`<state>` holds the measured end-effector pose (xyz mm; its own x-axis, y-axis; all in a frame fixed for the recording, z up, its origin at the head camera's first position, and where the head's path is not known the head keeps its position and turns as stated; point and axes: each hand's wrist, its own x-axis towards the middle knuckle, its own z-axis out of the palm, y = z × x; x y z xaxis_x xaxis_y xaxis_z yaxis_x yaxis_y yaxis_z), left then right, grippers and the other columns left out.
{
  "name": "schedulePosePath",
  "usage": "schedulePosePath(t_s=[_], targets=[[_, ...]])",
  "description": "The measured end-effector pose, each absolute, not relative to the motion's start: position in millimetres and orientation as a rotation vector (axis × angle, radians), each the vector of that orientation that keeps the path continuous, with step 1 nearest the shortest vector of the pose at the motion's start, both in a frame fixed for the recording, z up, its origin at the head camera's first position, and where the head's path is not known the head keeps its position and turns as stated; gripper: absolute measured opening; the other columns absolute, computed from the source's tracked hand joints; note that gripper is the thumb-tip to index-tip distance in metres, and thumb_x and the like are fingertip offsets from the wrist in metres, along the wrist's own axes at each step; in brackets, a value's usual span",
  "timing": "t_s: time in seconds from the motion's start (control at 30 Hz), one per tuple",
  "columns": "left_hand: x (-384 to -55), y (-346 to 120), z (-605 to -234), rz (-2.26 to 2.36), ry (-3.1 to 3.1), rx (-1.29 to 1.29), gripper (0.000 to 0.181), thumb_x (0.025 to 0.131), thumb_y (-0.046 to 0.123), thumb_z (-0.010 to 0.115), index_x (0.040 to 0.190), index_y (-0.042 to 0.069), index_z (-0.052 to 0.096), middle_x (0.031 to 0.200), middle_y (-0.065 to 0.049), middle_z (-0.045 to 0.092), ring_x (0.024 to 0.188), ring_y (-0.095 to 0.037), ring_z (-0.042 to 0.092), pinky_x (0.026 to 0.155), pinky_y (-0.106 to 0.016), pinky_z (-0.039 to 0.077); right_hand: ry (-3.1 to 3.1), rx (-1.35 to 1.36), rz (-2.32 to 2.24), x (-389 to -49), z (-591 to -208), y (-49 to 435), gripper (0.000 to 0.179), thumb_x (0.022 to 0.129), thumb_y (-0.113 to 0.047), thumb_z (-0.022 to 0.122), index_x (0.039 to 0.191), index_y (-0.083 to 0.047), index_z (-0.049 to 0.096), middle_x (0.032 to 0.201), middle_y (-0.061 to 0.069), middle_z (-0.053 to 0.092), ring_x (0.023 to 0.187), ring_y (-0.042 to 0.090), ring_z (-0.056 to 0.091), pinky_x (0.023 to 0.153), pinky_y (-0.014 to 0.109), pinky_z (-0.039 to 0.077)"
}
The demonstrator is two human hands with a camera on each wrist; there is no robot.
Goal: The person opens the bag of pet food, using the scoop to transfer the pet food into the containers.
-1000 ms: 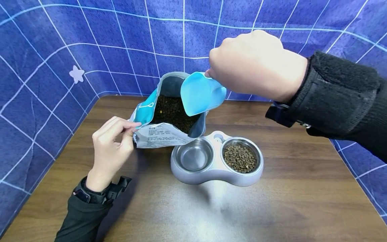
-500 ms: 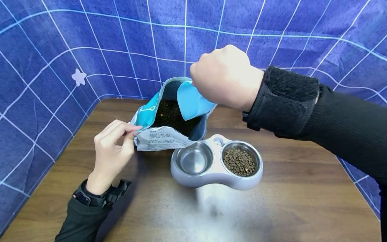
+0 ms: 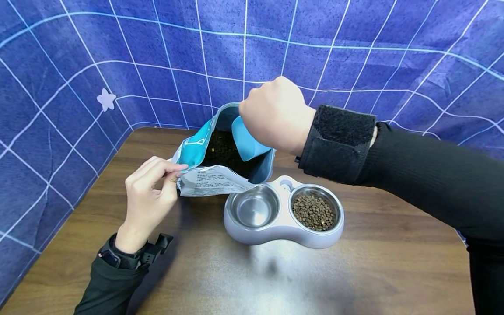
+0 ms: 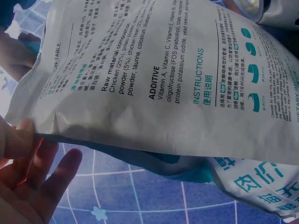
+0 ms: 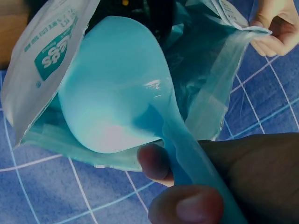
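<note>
My right hand grips the handle of a blue scoop, whose bowl dips into the mouth of a pet food bag. Dark kibble shows inside the bag. With thumb and fingers, my left hand pinches the bag's left edge and holds the mouth wide. The left wrist view has the bag's printed back panel close up, with the left thumb on its corner. In the right wrist view no kibble shows in the scoop. The scoop's tip is hidden by the bag.
A grey double bowl stand sits just in front of the bag on the wooden table. Its left steel bowl has a bare bottom; kibble lies in the right one. Blue gridded cloth hangs behind.
My right hand has come down and left, carrying the scoop from above the bag's right rim deeper into its mouth. The left hand keeps its pinch on the bag.
</note>
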<state>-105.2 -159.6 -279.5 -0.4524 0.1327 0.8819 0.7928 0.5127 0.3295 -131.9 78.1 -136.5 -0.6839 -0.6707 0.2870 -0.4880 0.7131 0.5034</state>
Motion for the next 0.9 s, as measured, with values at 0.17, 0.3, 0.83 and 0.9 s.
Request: schedulePosePath(t_s=[0.17,0.3,0.83,0.9], targets=[[-105.2,-159.6,-280.2,-0.975,-1.892,-0.764,0.016,0.081,-0.010,0.056,0.081,-0.004,0.071,0.069,-0.012,0.064,0.062,-0.016,0.050,0.060,-0.024,0.035,-2.422,0.925,-0.569,-133.6,-144.8,71.7,0.037,0.079,0.003,0.045,0.050,-0.016,0.033,0.051,-0.005,0.025,0.046,0.011,0.028,0.041,0.026,0.019],[-105.6,-159.6,-280.0,-0.980,-1.887,-0.766,0.016,0.080,-0.011,0.056,0.081,-0.004,0.071,0.070,-0.012,0.065,0.062,-0.017,0.051,0.060,-0.024,0.036,-2.464,0.913,-0.619,-132.7,-146.4,64.6,0.037,0.079,0.003,0.046,0.051,-0.017,0.033,0.051,-0.006,0.024,0.047,0.009,0.027,0.041,0.026,0.018],[-106.1,-160.4,-279.1,-0.980,-1.884,-0.765,0.017,0.081,-0.009,0.055,0.081,-0.003,0.071,0.068,-0.011,0.063,0.061,-0.016,0.049,0.059,-0.025,0.035,-2.680,0.719,-0.854,-138.3,-161.8,31.6,0.033,0.085,-0.002,0.049,0.058,-0.020,0.054,0.055,-0.007,0.033,0.052,0.008,0.030,0.039,0.030,0.023],[-105.8,-160.7,-279.5,-0.982,-1.883,-0.764,0.018,0.081,-0.009,0.054,0.081,-0.003,0.071,0.068,-0.011,0.064,0.061,-0.016,0.050,0.059,-0.025,0.034,-2.711,0.710,-0.878,-140.1,-164.6,28.8,0.031,0.086,-0.004,0.049,0.062,-0.021,0.059,0.056,-0.007,0.038,0.052,0.008,0.033,0.039,0.030,0.025]])
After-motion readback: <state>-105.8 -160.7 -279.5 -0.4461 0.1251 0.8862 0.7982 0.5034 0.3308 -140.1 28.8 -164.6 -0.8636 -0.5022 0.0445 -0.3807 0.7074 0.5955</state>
